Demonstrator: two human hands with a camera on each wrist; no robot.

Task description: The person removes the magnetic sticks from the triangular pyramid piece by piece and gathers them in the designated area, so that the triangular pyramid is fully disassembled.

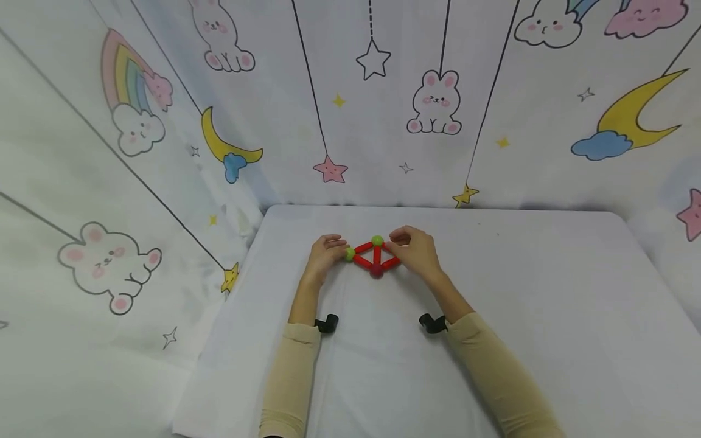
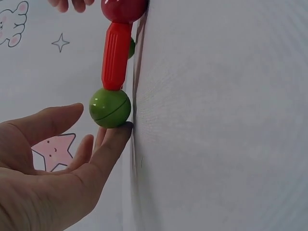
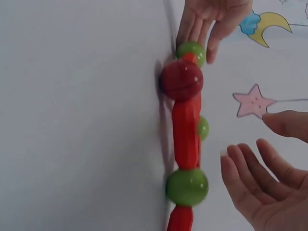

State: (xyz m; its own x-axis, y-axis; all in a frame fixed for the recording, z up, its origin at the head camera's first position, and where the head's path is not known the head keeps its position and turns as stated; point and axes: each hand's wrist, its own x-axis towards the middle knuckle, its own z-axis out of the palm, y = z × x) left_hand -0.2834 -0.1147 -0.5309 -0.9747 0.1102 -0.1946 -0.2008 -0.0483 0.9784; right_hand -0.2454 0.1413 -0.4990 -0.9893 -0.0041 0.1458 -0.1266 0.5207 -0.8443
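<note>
A flat diamond of red rods (image 1: 376, 254) joined by balls lies on the white table. The near corner is a dark red ball (image 1: 376, 271), the far corner a green ball (image 1: 377, 241). My left hand (image 1: 323, 258) is at the left green ball (image 2: 110, 108); its fingertips touch the ball's side and its thumb stands apart. My right hand (image 1: 417, 250) is beside the right corner, covering it in the head view. In the right wrist view, that corner's green ball (image 3: 187, 187) shows, with another red rod (image 3: 180, 219) beyond it, and the right fingers are spread and apart from the ball.
The white table (image 1: 520, 316) extends to both sides and toward the body. A patterned curtain (image 1: 383, 146) hangs behind its far edge and along the left. Each wrist carries a small black camera (image 1: 327, 323).
</note>
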